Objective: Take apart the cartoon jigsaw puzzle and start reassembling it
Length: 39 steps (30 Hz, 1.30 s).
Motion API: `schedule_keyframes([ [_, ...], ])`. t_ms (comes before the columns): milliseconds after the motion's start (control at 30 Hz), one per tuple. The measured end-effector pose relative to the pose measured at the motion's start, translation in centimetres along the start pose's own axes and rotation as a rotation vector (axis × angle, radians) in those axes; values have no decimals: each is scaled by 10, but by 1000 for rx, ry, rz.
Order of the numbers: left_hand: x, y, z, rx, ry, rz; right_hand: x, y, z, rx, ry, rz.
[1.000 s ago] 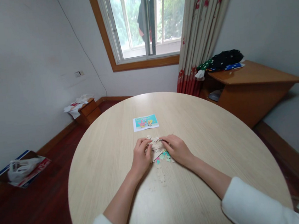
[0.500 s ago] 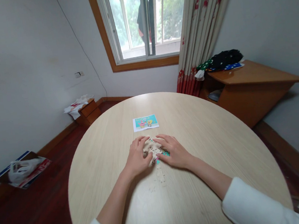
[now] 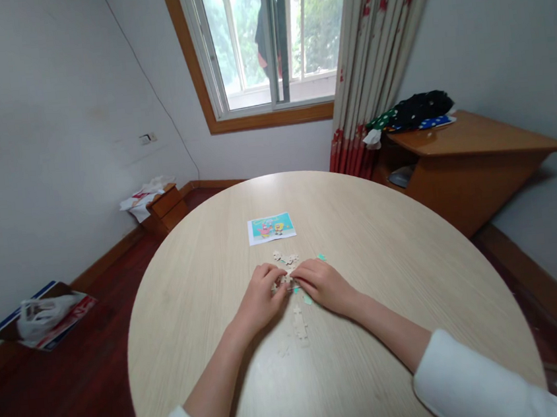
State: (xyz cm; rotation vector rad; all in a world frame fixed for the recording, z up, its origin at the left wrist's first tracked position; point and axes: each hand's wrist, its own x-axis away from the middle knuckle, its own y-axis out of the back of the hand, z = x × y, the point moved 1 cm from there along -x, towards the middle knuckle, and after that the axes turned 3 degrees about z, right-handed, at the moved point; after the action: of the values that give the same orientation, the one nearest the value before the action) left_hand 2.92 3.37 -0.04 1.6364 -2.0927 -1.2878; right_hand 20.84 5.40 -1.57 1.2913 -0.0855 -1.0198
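My left hand (image 3: 262, 294) and my right hand (image 3: 325, 284) face each other at the middle of the table, fingers curled inward around a small heap of jigsaw puzzle pieces (image 3: 288, 279). Both hands are closed against the heap, and the fingers partly hide it. Beyond the fingertips lie several pale loose pieces (image 3: 290, 259). A teal piece (image 3: 321, 257) rests past my right hand, and another teal piece (image 3: 307, 299) lies under its thumb side. Nearer to me, a strip of pale pieces (image 3: 299, 324) lies on the tabletop.
A picture sheet (image 3: 271, 228) with two cartoon figures lies farther back on the round wooden table (image 3: 371, 238). A brown desk (image 3: 475, 141) piled with cloth stands at the right. Ahead are a window (image 3: 271, 43) and a curtain (image 3: 369, 33).
My hands have drawn closer together and their fingers have closed in. Several pieces now lie spread out beyond my fingers, with a teal one beyond my right hand.
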Motion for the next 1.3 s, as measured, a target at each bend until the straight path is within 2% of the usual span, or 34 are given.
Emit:
schedule_keyframes([
  [100,0,3,-4,67,-25,-76,0,5,2,-22,-25,-97],
  [167,1,3,-4,98,-40,-64,0,8,4,-20,-48,-110],
  [400,6,-3,9,-118,64,150,4,-1,5,45,-96,128],
  [500,5,-6,13,-157,74,149,3,-3,4,38,-92,137],
  [600,2,-9,14,-95,15,114,1,-3,4,17,-74,123],
  [700,0,-9,13,12,-56,38,0,0,3,-26,-41,63],
  [833,-1,-6,9,86,-103,-115,0,6,4,-60,16,-116],
  [933,-1,-3,4,103,-114,-186,1,11,5,-51,60,-224],
  [1300,0,-1,-3,93,-92,-225,1,13,4,-101,74,-310],
])
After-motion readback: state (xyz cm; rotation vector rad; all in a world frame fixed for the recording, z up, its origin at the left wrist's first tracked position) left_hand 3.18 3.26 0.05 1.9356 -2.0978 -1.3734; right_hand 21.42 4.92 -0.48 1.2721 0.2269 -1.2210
